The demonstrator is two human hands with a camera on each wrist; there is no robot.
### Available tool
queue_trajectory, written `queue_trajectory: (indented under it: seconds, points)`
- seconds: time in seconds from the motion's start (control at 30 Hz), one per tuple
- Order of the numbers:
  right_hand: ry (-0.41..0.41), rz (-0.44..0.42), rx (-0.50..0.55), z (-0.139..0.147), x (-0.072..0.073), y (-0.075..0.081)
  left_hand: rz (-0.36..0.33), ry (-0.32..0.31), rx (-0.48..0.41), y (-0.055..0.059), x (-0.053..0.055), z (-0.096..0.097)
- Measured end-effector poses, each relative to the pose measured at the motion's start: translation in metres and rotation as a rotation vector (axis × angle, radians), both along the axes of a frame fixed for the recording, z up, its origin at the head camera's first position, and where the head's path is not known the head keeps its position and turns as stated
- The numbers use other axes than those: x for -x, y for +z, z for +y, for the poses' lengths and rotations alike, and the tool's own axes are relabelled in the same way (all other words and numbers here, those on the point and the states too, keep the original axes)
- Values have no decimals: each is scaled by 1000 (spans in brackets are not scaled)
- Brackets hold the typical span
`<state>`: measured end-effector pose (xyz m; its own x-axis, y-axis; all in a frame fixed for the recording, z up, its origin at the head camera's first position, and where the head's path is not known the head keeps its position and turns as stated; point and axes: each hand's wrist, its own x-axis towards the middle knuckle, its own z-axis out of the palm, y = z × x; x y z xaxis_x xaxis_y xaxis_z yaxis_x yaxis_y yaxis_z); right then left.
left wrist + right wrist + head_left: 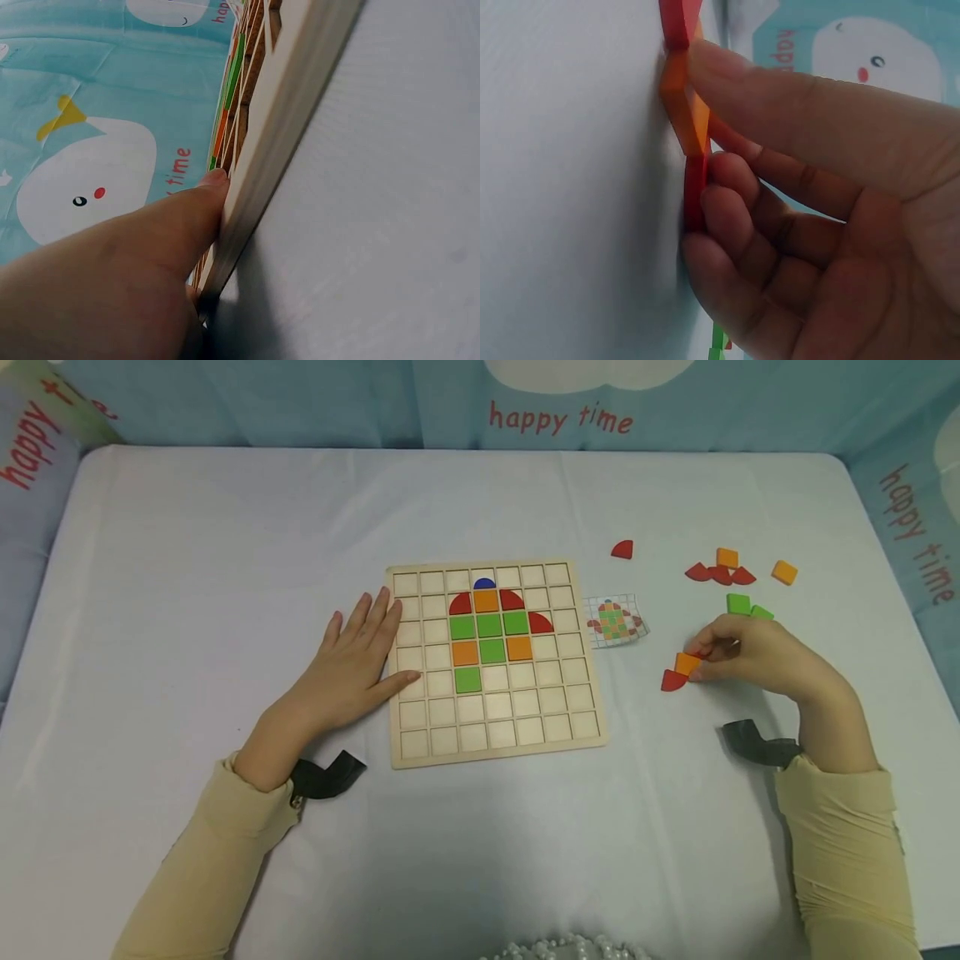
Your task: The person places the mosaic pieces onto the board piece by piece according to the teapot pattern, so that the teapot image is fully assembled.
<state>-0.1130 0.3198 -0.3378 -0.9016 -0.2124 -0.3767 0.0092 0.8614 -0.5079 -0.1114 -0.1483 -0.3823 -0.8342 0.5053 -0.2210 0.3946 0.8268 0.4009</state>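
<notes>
My left hand [347, 664] lies flat with spread fingers at the left edge of a wooden grid board [498, 758]. Its thumb [202, 206] reaches over the rim. On the board, green, orange and red tiles form a shape topped by a blue half-round tile [485, 583]. To the right, my right hand [757, 656] bends its thumb and fingers around an orange square tile [686, 664], thumb tip on it. A red quarter-round tile [673, 681] touches the orange one's near corner. Another red tile [695, 191] lies against my curled fingertips.
A small printed pattern card [617, 620] lies against the board's right side. Behind my right hand are a green square tile [738, 603], a cluster of red tiles [720, 575] and an orange tile [784, 572]. One red tile [623, 550] lies apart.
</notes>
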Motion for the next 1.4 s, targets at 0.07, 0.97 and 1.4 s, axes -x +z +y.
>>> queue_trajectory:
  seconds: [0.07,0.97,1.4]
  points:
    - [8,6,-6,-2,0,1,-1,0,0,0,0,0]
    - [72,34,-55,-7,-2,4,10,-10,-5,0,1,0]
    - [280,-203,177,-10,-6,5,-1,-5,2,1,1,0]
